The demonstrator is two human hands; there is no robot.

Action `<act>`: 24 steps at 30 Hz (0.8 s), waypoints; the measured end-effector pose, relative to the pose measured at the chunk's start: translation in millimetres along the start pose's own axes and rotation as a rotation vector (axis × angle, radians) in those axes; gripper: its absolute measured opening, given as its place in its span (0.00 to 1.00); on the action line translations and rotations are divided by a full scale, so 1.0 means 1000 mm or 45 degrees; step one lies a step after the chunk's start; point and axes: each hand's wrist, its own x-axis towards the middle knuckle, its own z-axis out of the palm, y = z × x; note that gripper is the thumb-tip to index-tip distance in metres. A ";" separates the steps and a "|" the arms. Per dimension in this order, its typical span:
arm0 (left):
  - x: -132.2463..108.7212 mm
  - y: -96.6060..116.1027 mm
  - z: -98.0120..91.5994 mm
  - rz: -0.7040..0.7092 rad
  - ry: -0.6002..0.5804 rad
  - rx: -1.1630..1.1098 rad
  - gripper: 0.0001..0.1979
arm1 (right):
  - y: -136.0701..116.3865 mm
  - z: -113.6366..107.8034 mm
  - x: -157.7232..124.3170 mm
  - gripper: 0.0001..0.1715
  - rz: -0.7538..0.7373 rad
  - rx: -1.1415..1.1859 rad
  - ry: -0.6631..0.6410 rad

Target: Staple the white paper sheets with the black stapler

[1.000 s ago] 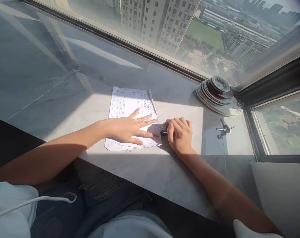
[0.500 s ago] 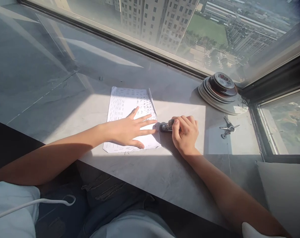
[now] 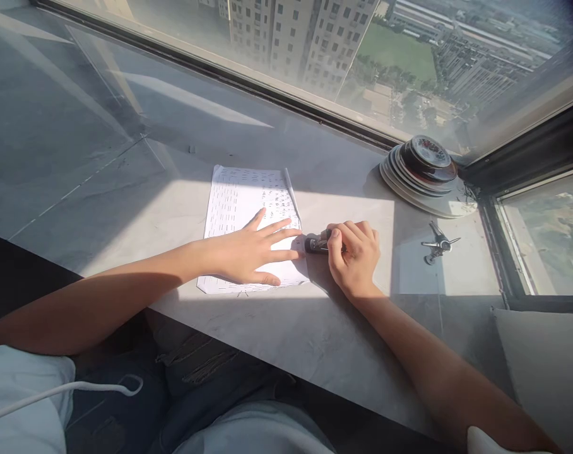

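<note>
White printed sheets of paper (image 3: 248,195) lie on the pale marble ledge (image 3: 267,321), their right edge curled up. Flat on the sheets, with fingers spread, rests my left hand (image 3: 248,253); its fingertips reach the right edge of the paper. My right hand (image 3: 355,255) is closed around a black stapler (image 3: 317,244). The stapler's front end points left and meets the paper's right edge, close to my left fingertips. Its rear part is hidden inside my fist.
A stack of plates (image 3: 409,183) topped by a dark bowl (image 3: 428,154) stands in the window corner. A small metal three-armed piece (image 3: 440,244) lies at the right. A white cushion (image 3: 546,353) sits at the lower right, and window frames bound the ledge.
My left hand has slid slightly to the right across the paper. My right hand and the stapler stay in nearly the same place.
</note>
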 end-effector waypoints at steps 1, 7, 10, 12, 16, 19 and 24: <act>0.000 0.000 0.000 -0.007 -0.008 -0.009 0.33 | 0.000 0.000 0.000 0.24 0.006 -0.004 -0.006; 0.000 0.000 -0.001 -0.015 -0.005 -0.055 0.33 | 0.000 0.000 -0.001 0.24 0.022 -0.004 -0.017; 0.000 0.000 -0.001 -0.018 0.001 -0.074 0.33 | 0.000 0.000 -0.001 0.24 0.028 0.006 -0.017; 0.000 0.000 -0.001 -0.012 0.014 -0.083 0.33 | 0.000 0.001 -0.001 0.24 0.030 0.018 -0.014; 0.001 0.001 0.000 -0.024 -0.007 -0.077 0.33 | 0.000 0.001 -0.001 0.23 0.021 0.030 -0.005; 0.001 0.002 -0.001 -0.031 -0.037 -0.058 0.33 | 0.000 0.001 -0.001 0.23 0.012 0.021 0.000; -0.001 0.002 -0.004 -0.026 -0.024 -0.053 0.33 | -0.001 0.000 0.000 0.24 0.009 -0.006 -0.007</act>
